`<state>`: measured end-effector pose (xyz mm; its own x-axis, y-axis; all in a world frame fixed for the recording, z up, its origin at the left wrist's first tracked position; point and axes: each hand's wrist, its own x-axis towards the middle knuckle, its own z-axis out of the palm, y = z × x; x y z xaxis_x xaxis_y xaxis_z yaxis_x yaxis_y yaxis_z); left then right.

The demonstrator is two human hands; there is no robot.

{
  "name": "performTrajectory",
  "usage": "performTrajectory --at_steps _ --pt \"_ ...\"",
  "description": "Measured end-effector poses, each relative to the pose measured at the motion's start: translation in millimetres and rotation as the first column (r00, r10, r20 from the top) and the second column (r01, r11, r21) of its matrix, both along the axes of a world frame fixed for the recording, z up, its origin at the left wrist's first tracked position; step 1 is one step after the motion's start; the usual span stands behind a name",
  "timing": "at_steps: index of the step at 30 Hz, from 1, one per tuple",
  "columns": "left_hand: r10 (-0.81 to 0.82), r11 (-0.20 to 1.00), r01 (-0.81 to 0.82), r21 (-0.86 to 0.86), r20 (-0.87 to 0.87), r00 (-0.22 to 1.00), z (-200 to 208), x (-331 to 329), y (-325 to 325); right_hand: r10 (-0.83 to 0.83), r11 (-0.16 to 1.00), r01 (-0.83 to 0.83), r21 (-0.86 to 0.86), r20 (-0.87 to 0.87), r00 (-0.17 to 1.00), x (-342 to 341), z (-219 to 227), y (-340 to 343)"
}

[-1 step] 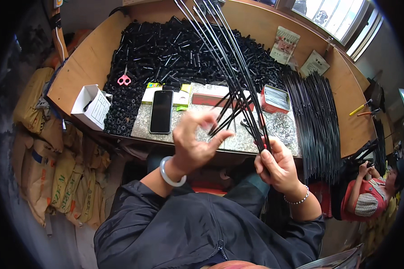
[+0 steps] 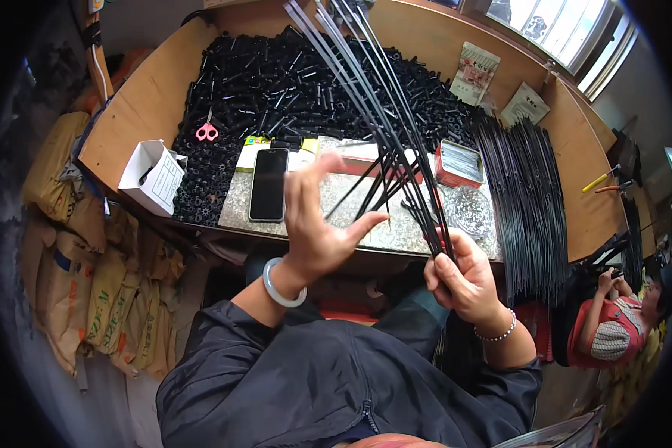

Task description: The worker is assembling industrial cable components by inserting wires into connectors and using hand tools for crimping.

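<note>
Honestly, our right hand (image 2: 461, 275) clamps the thin, springy black rods (image 2: 396, 142) at their base; left hand (image 2: 317, 224) spread wide, empty.

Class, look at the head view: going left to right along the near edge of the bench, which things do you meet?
White box → phone → left hand → right hand gripping the rods → flat stack of black rods.

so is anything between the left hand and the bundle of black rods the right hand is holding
Nothing visible. The left hand is open beside the black rods gripped in the right hand, its fingers at the short lower rods, with only the stone worktop behind.
</note>
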<state>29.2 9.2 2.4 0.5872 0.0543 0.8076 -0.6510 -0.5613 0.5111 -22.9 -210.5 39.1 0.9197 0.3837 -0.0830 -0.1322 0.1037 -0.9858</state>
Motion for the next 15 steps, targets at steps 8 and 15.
performTrajectory --at_steps 8,15 --pt "-0.747 0.627 0.518 -0.582 -0.26 0.613 16 48 -13 0.267 0.962 -0.259 0.08 -0.104 0.958 -7 7 -3" --pt "-0.635 0.769 0.581 -0.265 -0.221 0.74 38 35 -17 0.318 0.946 -0.296 0.134 -0.189 0.929 -12 7 -17"
